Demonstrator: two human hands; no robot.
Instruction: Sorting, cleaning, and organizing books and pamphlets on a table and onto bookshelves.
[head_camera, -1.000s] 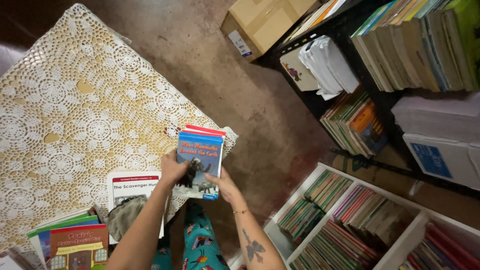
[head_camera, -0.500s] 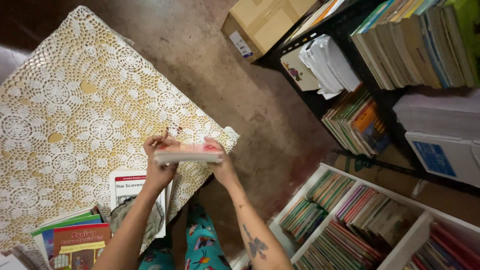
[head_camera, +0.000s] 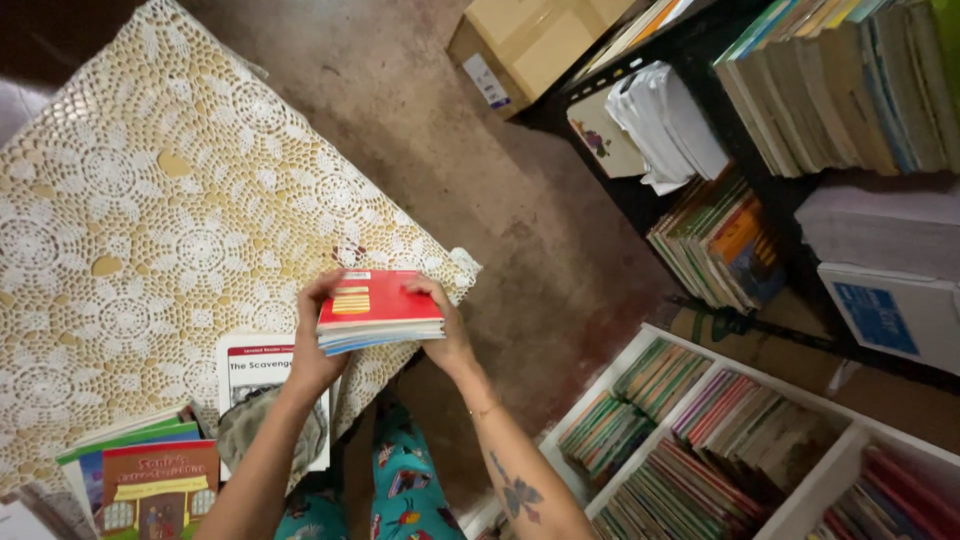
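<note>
A stack of thin books (head_camera: 380, 310), seen edge-on half a second ago and blue cover up a second ago, now lies nearly flat with its red top cover facing the camera, just below the centre of the frame. It has moved little from its earlier place over the near edge of the table.

The left hand (head_camera: 315, 340) grips the stack's left end, fingers curled over the top edge and thumb beneath. The right hand (head_camera: 448, 325) clamps the right end, fingers hooked over the upper corner. Both forearms rise from the bottom of the frame; the right one bears a dark tattoo.

The stack is held above the corner of a table under a cream crocheted cloth (head_camera: 150, 210), which fills the left half of the frame. A white booklet (head_camera: 250, 370) lies on the cloth just under the left wrist, and more picture books (head_camera: 150, 480) sit at lower left.

Bare brown floor (head_camera: 480, 200) runs through the middle. A cardboard box (head_camera: 530, 40) stands at top centre, a dark bookshelf (head_camera: 800, 90) packed with books fills the upper right, and a white shelf unit (head_camera: 790, 400) of thin books sits at lower right.
</note>
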